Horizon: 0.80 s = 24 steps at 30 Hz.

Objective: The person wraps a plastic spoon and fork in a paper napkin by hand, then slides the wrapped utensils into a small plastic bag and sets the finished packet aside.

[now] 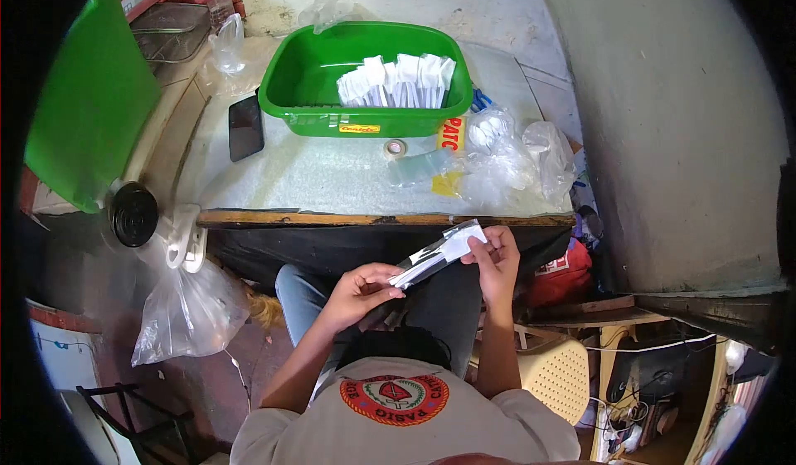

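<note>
A clear plastic packet with white strips inside (pixel 439 254) is held at a slant above my lap, just off the table's front edge. My left hand (pixel 362 293) pinches its lower left end between thumb and fingers. At the upper right end, the thumb and fingers of my right hand (pixel 495 258) grip the same packet over its white part. Beyond my hands, a green basin (pixel 323 123) stands on the table and holds several similar white packets (pixel 398 81) in a row.
On the table (pixel 307 179) lie a black phone (pixel 245 128), a tape roll (pixel 395 147) and clear plastic bags (pixel 506 162). A plastic bag (pixel 189 314) hangs at the left near a round black object (pixel 133 214). A perforated plastic chair (pixel 557 378) is at the right.
</note>
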Each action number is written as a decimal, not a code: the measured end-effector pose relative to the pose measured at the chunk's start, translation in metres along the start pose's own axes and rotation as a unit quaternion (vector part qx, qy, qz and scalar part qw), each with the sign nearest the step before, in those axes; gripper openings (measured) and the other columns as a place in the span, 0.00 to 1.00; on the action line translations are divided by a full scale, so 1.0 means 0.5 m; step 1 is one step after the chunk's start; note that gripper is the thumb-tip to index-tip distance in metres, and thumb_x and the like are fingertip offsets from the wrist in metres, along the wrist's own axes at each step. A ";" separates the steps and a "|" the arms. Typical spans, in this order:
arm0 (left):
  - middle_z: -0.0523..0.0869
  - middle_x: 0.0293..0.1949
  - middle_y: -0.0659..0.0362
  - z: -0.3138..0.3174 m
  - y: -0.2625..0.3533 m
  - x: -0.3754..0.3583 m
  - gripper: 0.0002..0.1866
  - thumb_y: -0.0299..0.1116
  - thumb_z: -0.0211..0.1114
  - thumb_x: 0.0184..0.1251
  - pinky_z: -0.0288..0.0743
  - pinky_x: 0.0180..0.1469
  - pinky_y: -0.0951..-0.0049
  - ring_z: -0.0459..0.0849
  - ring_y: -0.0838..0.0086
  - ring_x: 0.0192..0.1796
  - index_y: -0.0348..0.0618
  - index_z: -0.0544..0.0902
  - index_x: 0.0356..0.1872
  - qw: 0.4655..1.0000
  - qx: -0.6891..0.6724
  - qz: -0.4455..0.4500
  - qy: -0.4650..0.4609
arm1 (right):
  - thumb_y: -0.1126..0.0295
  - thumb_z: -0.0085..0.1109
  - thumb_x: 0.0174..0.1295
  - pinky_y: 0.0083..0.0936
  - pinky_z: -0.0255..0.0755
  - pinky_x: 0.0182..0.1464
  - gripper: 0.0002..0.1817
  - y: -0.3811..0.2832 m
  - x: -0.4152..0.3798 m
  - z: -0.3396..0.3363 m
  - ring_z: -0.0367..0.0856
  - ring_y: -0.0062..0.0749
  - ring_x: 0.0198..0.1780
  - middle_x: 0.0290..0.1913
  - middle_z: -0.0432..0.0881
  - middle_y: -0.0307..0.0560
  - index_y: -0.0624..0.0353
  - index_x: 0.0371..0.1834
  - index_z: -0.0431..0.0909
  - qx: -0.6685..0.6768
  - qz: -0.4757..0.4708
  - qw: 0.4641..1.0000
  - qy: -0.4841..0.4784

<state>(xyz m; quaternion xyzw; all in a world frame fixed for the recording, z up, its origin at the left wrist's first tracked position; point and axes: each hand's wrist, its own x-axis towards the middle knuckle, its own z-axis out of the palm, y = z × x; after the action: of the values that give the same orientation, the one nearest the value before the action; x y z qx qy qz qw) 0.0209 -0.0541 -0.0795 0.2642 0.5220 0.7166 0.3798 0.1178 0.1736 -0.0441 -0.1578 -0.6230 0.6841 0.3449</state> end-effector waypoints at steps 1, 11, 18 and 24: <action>0.85 0.48 0.55 -0.003 -0.005 -0.001 0.15 0.19 0.66 0.64 0.79 0.53 0.75 0.84 0.76 0.49 0.34 0.81 0.52 1.000 0.000 0.000 0.000 | 0.80 0.62 0.62 0.17 0.78 0.30 0.09 -0.001 0.003 0.000 0.78 0.18 0.28 0.34 0.77 0.39 0.61 0.41 0.71 0.000 -0.003 1.000 -0.006; 0.88 0.38 0.59 -0.029 -0.037 -0.039 0.16 0.19 0.67 0.63 0.76 0.47 0.79 0.84 0.80 0.42 0.39 0.80 0.52 0.983 0.170 0.021 0.070 | 0.82 0.61 0.62 0.14 0.73 0.29 0.10 -0.040 0.066 0.030 0.77 0.15 0.27 0.29 0.73 0.36 0.61 0.43 0.70 -0.062 -0.063 0.996 -0.033; 0.86 0.38 0.62 -0.056 -0.049 -0.094 0.12 0.19 0.62 0.68 0.76 0.47 0.79 0.83 0.80 0.43 0.39 0.81 0.51 0.989 0.094 -0.011 0.112 | 0.74 0.61 0.65 0.17 0.73 0.31 0.10 -0.237 0.331 0.172 0.79 0.18 0.36 0.39 0.79 0.43 0.61 0.46 0.72 -0.079 -0.339 0.937 0.021; 0.85 0.42 0.59 -0.062 -0.063 -0.134 0.11 0.19 0.64 0.66 0.75 0.50 0.78 0.83 0.79 0.43 0.38 0.82 0.48 0.978 0.152 -0.015 0.141 | 0.64 0.64 0.60 0.34 0.76 0.36 0.15 -0.145 0.584 0.314 0.85 0.39 0.35 0.37 0.84 0.49 0.54 0.48 0.74 -0.287 -0.276 0.915 -0.070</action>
<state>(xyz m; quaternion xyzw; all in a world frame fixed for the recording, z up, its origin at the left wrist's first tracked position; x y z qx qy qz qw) 0.0437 -0.1210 -0.1180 0.2070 0.6776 0.6527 0.2685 -0.1717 0.2510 0.1156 -0.0234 -0.8336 0.3630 0.4157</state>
